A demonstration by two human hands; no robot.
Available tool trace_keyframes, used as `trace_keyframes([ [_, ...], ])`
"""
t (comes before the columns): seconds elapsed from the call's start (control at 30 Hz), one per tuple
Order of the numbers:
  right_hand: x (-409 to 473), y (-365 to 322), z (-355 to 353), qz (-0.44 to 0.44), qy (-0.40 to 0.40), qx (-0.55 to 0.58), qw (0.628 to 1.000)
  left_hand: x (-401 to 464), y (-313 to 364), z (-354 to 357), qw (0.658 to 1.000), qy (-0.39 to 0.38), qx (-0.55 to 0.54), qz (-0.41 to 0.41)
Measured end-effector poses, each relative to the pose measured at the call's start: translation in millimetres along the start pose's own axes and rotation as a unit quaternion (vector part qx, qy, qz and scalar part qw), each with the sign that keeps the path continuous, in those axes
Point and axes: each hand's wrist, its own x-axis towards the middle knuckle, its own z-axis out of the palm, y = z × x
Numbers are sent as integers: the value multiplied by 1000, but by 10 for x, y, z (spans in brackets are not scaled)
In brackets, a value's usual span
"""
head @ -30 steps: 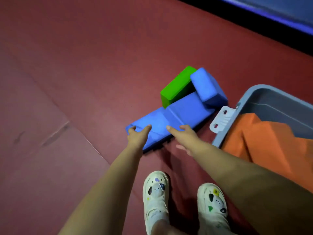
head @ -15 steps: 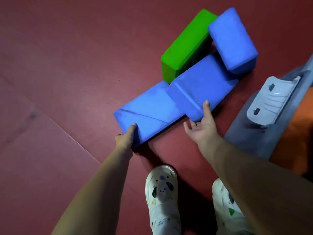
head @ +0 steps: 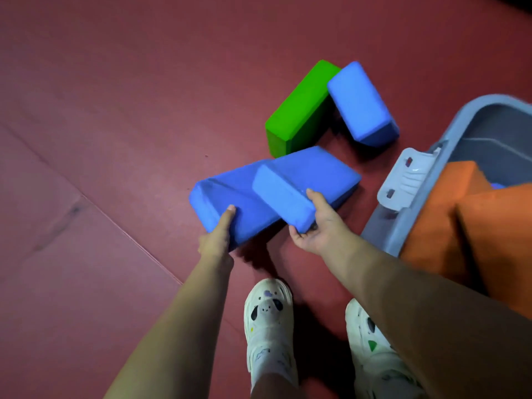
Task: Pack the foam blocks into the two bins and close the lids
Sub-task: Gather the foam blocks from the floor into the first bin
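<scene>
Item: long blue foam block (head: 239, 203), stepped in profile with a raised section toward its right end, was held above the dark red floor mat (head: 115, 139), casting a shadow on the mat beneath its near edge. Left hand (head: 217, 240) gripped the block's near left corner, thumb lying on the top face, the other fingers hidden under the foam. Right hand (head: 315, 226) grasped the near corner of the raised section, palm turned up, thumb resting along the side face and fingers curled beneath. Item: green foam block (head: 296, 110), rectangular, lay on the mat just beyond the held block, its near end beside the block's far edge; whether the two touched could not be told. Item: lighter blue foam block (head: 359, 102), rectangular, lay with its far end against the green block's far end, the two forming a wedge shape open toward the person. Item: grey plastic bin (head: 460, 119), lid not in place, stood at the right edge, its pale latch handle (head: 403, 180) folded outward toward the held block. Contents: two orange foam blocks (head: 449, 214), standing above the rim. Also present: a pair of white clog shoes (head: 269, 318) with small charms, planted on the mat below the hands.
</scene>
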Motion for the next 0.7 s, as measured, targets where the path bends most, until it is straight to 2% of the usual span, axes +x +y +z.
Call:
trace_keyframes([
  [0.1, -427, 24, -27, 21, 2, -55, 998, -409, 90, -75, 992, 80, 33, 93],
  [0.2, -902, 5, -83, -3, -18, -81, 997, -880, 182, -212, 978, 112, 73, 158],
  [0.3, -1380, -24, -205, -44, -50, -100, 993, -1331, 247, -350, 964, 111, 86, 224],
  [0.5, -2258, -156, -658, -123, -89, -128, 980, -2220, 177, -419, 907, 139, 142, 370],
  [0.7, -2926, -365, -1477, -282, -69, -169, 942, -3150, -49, -199, 863, 107, 180, 459],
])
